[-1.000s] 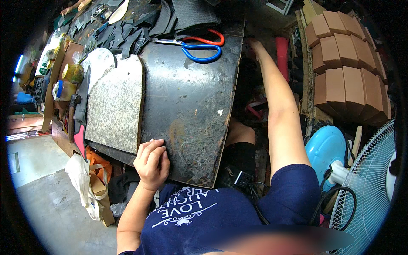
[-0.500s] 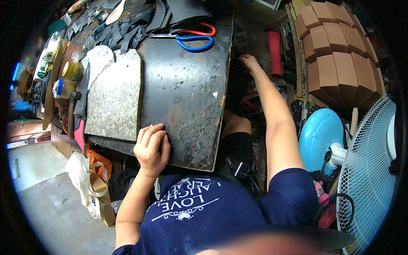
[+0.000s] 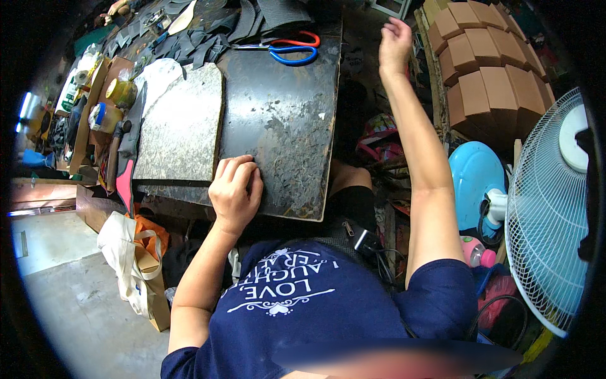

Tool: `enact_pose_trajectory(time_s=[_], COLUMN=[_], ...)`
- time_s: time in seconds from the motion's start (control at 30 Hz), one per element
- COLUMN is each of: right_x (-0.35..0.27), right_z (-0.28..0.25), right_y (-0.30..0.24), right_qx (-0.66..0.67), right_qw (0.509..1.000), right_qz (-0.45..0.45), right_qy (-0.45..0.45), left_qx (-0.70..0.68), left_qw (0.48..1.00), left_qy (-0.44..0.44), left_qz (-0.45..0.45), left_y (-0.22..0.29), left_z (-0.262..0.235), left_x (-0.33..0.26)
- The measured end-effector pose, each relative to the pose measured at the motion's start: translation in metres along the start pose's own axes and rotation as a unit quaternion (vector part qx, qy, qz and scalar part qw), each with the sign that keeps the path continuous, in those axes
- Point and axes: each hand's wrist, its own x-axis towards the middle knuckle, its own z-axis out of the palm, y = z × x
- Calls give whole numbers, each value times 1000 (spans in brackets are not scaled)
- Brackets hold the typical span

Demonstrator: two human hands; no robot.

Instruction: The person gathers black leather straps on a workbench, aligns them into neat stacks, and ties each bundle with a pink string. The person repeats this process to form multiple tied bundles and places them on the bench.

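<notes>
My left hand [image 3: 235,192] rests on the near edge of the black worktable [image 3: 278,145], its fingers curled in and nothing visible in them. It lies just beside the corner of a speckled stone slab [image 3: 180,129]. My right arm reaches out past the table's right edge. There my right hand [image 3: 396,47] is in the air, fingers loosely bent and apart, with nothing seen in it. Scissors with one red and one blue handle [image 3: 293,55] lie at the far side of the tabletop, near a heap of dark cut pieces [image 3: 192,47].
Stacked brown cartons [image 3: 499,69] stand at the right, with a blue fan base [image 3: 473,183] and a white fan cage [image 3: 546,208] nearer me. A knife with a pink handle [image 3: 125,180] lies left of the slab. Another person's hand [image 3: 117,7] shows at the far left.
My right hand has moved farther away and a little to the right, and its fingers look more extended. My left hand stays at the table edge. The whole view has shifted slightly.
</notes>
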Motion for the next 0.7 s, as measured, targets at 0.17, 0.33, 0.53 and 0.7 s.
enact_pose_trajectory(time_s=[0.17,0.33,0.53,0.7], right_x=[-95,-152,-152,-151], right_z=[30,46,48,51], right_y=[-97,-123,-114,-110], right_qx=[-104,-148,-166,-162], right_qw=[900,818,816,816], right_qz=[-364,-443,-435,-445], right_qy=[-216,-337,-341,-331], left_qx=[0,6,29,-63], left_qw=[1000,1000,999,996], left_qy=[8,9,5,55], left_qz=[10,19,35,11], left_y=[0,0,0,-8], left_z=[0,0,2,-8], left_x=[-2,-4,-4,-11])
